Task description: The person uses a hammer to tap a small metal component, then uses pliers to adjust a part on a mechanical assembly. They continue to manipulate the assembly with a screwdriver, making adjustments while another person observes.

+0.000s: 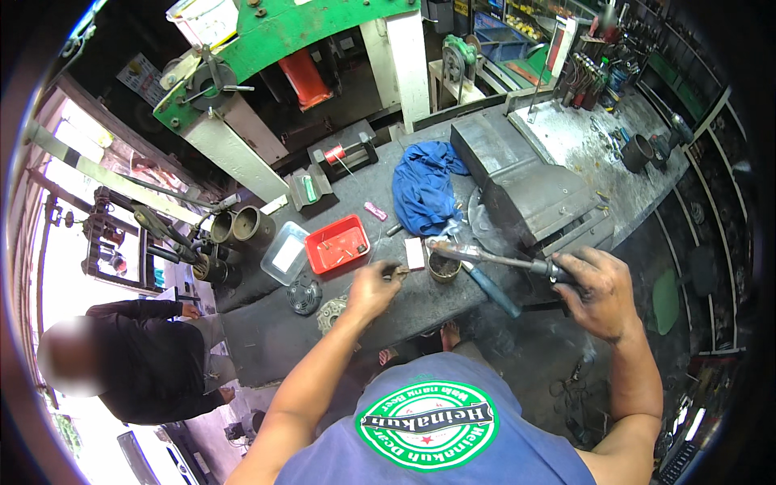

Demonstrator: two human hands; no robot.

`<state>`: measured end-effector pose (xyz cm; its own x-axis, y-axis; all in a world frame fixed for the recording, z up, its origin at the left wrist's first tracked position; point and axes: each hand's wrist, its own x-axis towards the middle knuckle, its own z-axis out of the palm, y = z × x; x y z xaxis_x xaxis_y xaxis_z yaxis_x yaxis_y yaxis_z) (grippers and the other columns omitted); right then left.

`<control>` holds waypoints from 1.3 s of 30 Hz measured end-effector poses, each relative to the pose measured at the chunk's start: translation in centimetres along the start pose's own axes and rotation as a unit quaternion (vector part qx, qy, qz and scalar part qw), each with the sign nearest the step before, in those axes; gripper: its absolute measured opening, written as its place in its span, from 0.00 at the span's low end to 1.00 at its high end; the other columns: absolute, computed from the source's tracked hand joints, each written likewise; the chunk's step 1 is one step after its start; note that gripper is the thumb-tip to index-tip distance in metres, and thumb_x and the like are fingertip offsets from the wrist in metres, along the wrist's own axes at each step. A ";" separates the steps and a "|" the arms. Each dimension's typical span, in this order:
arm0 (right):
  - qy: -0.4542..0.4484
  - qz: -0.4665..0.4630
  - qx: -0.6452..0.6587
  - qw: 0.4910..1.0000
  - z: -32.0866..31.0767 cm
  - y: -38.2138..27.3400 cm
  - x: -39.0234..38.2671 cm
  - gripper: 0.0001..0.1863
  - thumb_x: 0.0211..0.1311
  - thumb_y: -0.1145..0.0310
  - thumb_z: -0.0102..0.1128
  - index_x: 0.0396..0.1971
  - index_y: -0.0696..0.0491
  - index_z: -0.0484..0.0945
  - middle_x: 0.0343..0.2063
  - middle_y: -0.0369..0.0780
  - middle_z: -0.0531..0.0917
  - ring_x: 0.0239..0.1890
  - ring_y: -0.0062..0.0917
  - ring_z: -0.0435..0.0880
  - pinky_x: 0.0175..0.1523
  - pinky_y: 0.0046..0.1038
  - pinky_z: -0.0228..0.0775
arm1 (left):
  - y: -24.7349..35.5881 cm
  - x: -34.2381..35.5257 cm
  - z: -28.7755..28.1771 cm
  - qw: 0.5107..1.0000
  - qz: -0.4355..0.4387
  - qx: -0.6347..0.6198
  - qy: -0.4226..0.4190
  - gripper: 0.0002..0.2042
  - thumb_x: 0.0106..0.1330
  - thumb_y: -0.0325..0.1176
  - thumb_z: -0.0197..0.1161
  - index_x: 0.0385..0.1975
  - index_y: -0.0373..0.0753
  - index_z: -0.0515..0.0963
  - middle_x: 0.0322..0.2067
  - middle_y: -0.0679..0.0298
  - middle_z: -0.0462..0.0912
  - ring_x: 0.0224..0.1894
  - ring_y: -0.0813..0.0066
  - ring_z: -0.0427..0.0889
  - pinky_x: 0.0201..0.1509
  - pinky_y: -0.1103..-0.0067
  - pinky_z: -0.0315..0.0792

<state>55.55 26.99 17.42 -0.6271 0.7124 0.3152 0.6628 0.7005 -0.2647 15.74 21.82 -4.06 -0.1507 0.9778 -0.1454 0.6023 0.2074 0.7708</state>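
My right hand [596, 293], at the bench's right front, is closed around the black handle of a large soldering iron [508, 260]. Its thick metal head points left, over the rim of a small round can [444, 267] with dark contents. Thin smoke hangs around the shaft. My left hand [377, 289] pinches a small brownish piece [398, 273], too small to name, left of the can. Between that hand and the can lies a small white-and-red box [414, 253]. A blue-grey bar-like handle [491, 288] slants beside the can.
On the dark bench [259, 339] are a red tray [360, 255] with small parts, a clear plastic box [279, 272], a round black part [304, 296] and a blue cloth [427, 187]. A bulky metal housing [541, 198] stands right. Another person [153, 360] is at the left.
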 end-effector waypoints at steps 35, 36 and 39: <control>-0.065 -0.166 -0.091 0.980 -3.5 -10.8 6.8 0.28 0.43 0.72 0.82 0.51 0.51 0.89 0.40 0.40 0.88 0.36 0.37 0.88 0.39 0.40 0.79 | 2.8 -9.1 -4.9 0.942 0.157 -0.188 0.231 0.16 0.58 0.21 0.84 0.45 0.35 0.87 0.48 0.57 0.92 0.48 0.71 0.92 0.52 0.75 0.86; -0.066 -0.168 -0.095 0.979 -3.5 -10.8 6.8 0.30 0.41 0.73 0.82 0.51 0.51 0.89 0.41 0.41 0.88 0.36 0.38 0.88 0.40 0.41 0.79 | 2.9 -9.1 -5.0 0.944 0.154 -0.186 0.226 0.16 0.58 0.21 0.84 0.45 0.35 0.87 0.48 0.57 0.92 0.48 0.70 0.92 0.52 0.75 0.86; -0.059 -0.186 -0.108 0.975 -3.8 -10.9 6.8 0.30 0.40 0.73 0.81 0.52 0.51 0.89 0.41 0.41 0.88 0.36 0.38 0.88 0.39 0.41 0.77 | 3.2 -9.2 -4.9 0.943 0.151 -0.196 0.223 0.16 0.57 0.22 0.84 0.45 0.35 0.87 0.48 0.57 0.92 0.48 0.69 0.92 0.53 0.74 0.86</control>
<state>45.65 24.03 25.87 -0.8750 0.4195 0.2417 0.4429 0.8952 0.0496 15.15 13.36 2.78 -0.3870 0.8628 0.3252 0.3486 -0.1896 0.9179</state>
